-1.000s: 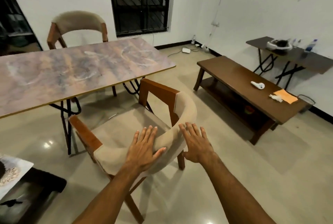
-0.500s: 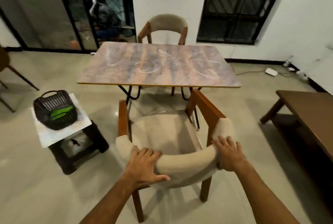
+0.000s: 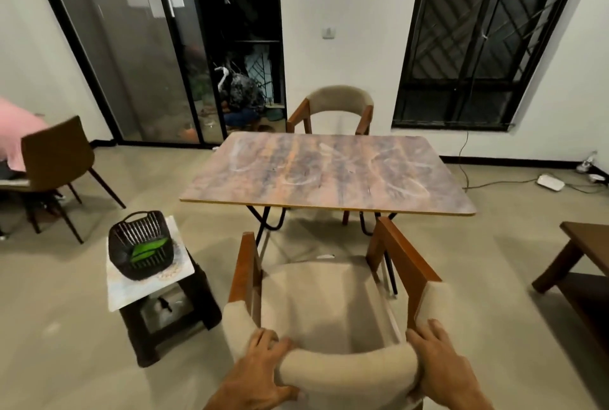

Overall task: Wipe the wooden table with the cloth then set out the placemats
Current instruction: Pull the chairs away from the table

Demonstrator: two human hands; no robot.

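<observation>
Black basket (image 3: 125, 244) on the stool (image 3: 171, 320) held something green (image 3: 146, 249); left hand (image 3: 253, 376) and right hand (image 3: 443, 366), earlier flat, gripped the chair (image 3: 346, 366).

Only the person's two hands and a short stretch of each forearm show, at the bottom edge of the head view. The left hand (image 3: 258, 373) is bare, with its back, knuckles and thumb in view, and its wrist and lower forearm are uncovered down to the frame edge. The right hand (image 3: 441, 365) is bare too, showing its back and fingers above an uncovered wrist and forearm. Both look slightly soft with blur, so nails and fine detail cannot be made out.
</observation>
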